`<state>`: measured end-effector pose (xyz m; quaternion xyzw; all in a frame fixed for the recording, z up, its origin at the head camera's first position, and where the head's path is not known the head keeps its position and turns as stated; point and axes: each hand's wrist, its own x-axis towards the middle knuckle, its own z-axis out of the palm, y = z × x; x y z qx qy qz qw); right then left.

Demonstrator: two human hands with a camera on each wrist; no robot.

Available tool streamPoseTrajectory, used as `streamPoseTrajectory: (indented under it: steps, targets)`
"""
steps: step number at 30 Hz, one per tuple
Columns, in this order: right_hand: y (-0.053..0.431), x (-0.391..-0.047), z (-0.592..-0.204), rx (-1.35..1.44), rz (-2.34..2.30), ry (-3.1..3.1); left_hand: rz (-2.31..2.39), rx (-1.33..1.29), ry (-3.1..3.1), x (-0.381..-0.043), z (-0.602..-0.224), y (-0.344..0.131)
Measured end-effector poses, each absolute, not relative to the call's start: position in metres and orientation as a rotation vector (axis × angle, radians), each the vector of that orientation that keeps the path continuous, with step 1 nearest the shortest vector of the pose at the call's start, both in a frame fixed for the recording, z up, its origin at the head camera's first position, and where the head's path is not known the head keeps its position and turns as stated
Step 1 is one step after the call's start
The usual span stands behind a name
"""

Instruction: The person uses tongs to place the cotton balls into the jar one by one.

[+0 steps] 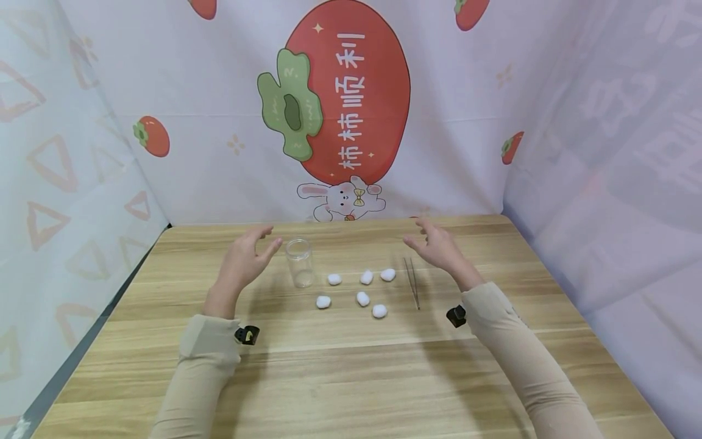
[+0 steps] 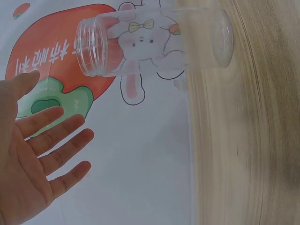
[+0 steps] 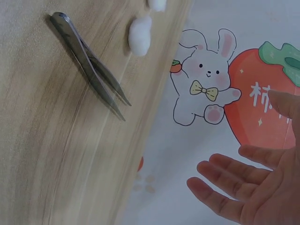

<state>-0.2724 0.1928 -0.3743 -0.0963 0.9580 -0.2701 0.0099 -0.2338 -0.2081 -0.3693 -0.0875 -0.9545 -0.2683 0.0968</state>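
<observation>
My left hand (image 1: 245, 259) hovers just left of a clear, lidless jar (image 1: 300, 263), fingers spread and holding nothing. In the left wrist view the jar (image 2: 150, 44) shows a threaded neck, and the hand (image 2: 37, 154) is apart from it. My right hand (image 1: 439, 247) is raised at the right, close to a pair of metal tweezers (image 1: 412, 283), its fingers loosely extended and bare. The tweezers (image 3: 91, 65) lie on the table with their tips parted and pointing to the back. Several white cotton balls (image 1: 363, 299) lie between the jar and the tweezers.
The wood-grain table (image 1: 340, 384) ends at a printed cloth backdrop (image 1: 219, 171) with a tomato-like fruit and a rabbit. Cloth sheets also hang at the left and right sides. A small black device (image 1: 248, 335) sits at the left cuff, another (image 1: 456, 316) at the right.
</observation>
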Motion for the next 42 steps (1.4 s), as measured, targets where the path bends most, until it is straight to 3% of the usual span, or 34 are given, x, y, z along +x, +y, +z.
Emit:
streamPoseTrajectory:
  steps: [23,42]
  targets:
    - [0.191,-0.255,-0.406,-0.219,-1.079,2.811,-1.164,-0.249,-2.688,-0.229,-0.398,-0.199]
    - [0.194,-0.243,-0.431,0.169,-1.354,2.517,-1.429,-0.275,-2.591,-0.229,-0.413,-0.194]
